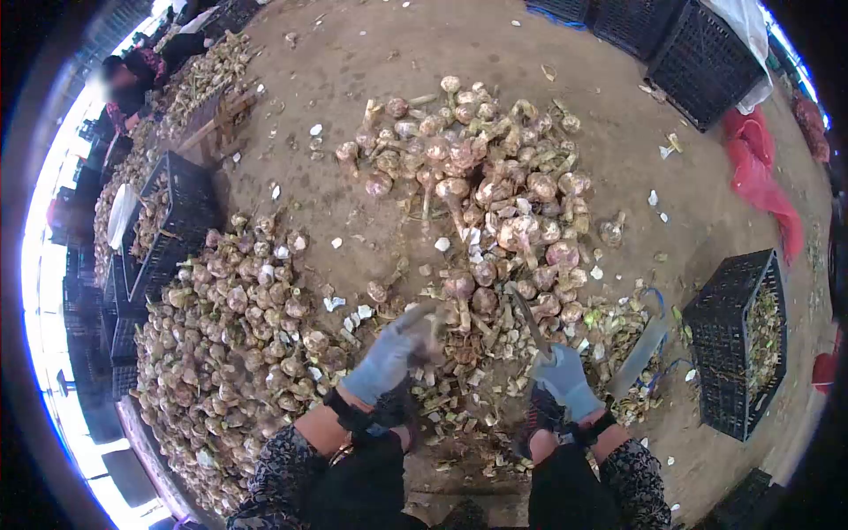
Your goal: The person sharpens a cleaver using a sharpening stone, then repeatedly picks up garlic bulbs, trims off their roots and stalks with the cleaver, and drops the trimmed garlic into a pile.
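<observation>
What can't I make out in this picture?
In the head view:
What the left hand has at its fingertips: blurred.
The curved blade's gripped end: hidden in the right hand.
A black crate at the top: cut off by the picture's edge.
Bulbs deep in the left garlic pile: hidden by those on top.

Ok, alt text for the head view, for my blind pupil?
The gloved left hand holds what looks like a garlic bulb, blurred; the gloved right hand a blade-like tool. Trimmings lie below, garlic heaps ahead and left, black crates on either side.
</observation>
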A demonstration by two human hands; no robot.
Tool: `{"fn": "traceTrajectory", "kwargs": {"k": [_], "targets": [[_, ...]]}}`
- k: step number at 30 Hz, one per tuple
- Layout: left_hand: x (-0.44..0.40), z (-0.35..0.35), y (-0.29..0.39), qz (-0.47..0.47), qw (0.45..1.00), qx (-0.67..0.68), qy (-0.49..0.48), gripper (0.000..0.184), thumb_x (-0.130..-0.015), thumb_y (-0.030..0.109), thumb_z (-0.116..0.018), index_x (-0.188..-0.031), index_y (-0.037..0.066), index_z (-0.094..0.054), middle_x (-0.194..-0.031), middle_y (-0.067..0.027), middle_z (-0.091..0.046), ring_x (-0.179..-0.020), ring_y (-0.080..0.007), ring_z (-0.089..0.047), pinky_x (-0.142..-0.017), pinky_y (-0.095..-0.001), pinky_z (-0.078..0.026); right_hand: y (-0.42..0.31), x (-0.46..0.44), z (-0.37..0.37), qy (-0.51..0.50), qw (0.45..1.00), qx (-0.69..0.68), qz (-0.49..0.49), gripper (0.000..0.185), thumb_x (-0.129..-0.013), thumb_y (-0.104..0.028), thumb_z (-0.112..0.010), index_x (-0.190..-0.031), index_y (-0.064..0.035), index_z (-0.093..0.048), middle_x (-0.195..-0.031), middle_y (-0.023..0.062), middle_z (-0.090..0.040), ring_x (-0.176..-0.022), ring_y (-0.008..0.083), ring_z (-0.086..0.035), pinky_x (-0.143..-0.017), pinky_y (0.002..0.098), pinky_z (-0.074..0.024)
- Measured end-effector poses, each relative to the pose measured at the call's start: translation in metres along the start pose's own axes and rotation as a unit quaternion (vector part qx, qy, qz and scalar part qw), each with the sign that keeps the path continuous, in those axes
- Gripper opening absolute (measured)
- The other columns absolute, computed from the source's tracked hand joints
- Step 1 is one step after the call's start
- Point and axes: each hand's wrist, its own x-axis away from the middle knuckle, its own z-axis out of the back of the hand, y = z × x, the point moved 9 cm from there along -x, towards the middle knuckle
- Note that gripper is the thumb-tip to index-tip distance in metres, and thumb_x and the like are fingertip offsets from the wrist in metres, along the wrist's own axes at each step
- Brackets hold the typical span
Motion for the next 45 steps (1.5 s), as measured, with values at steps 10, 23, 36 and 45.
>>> {"fn": "traceTrajectory", "kwargs": {"k": [10, 23, 36, 45], "targets": [[-0.004, 0.029, 0.020, -0.021, 0.967, -0.229, 0.109, 0.049, -0.077, 0.007, -0.071, -0.121, 0.004, -0.051, -0.098, -0.0038, -0.060, -0.084, -0.0109, -0.058, -0.074, -0.0255, -0.048, -0.081, 0.004, -0.029, -0.067, 0.994, 0.026, 0.084, 0.040, -0.064, -0.030, -0.067, -0.090, -0.0004, -0.059, -0.078, 0.0180, -0.061, -0.071, 0.0338, -0.060, -0.064, 0.0386, -0.0470], [-0.005, 0.012, -0.016, -0.084, 0.795, -0.594, 0.089, 0.054, -0.070, 0.018, -0.080, -0.114, -0.003, -0.057, -0.106, -0.0060, -0.061, -0.098, -0.0100, -0.053, -0.085, -0.0251, -0.044, -0.124, 0.009, -0.068, -0.137, 0.985, -0.096, 0.035, 0.050, -0.063, -0.026, -0.071, -0.105, -0.0009, -0.059, -0.079, 0.0117, -0.065, -0.072, 0.0198, -0.063, -0.066, 0.0323, -0.0490], [-0.023, 0.049, -0.108, 0.016, 0.980, -0.189, -0.055, 0.039, -0.090, 0.017, -0.053, -0.123, -0.002, -0.041, -0.123, -0.0208, -0.052, -0.106, -0.0247, -0.059, -0.083, -0.0367, -0.052, -0.177, 0.039, -0.053, -0.056, 0.929, 0.228, 0.287, 0.026, -0.064, -0.024, -0.066, -0.082, -0.0097, -0.055, -0.075, 0.0098, -0.056, -0.063, 0.0316, -0.059, -0.053, 0.0412, -0.0469], [-0.005, 0.012, -0.076, 0.067, 0.983, -0.167, -0.031, 0.045, -0.097, 0.028, -0.035, -0.122, -0.009, -0.044, -0.113, -0.0203, -0.059, -0.100, -0.0243, -0.062, -0.093, -0.0370, -0.048, -0.166, 0.032, -0.059, -0.081, 0.925, 0.244, 0.281, 0.027, -0.065, -0.027, -0.067, -0.082, -0.0093, -0.057, -0.076, 0.0109, -0.056, -0.065, 0.0332, -0.059, -0.057, 0.0428, -0.0470]]}}
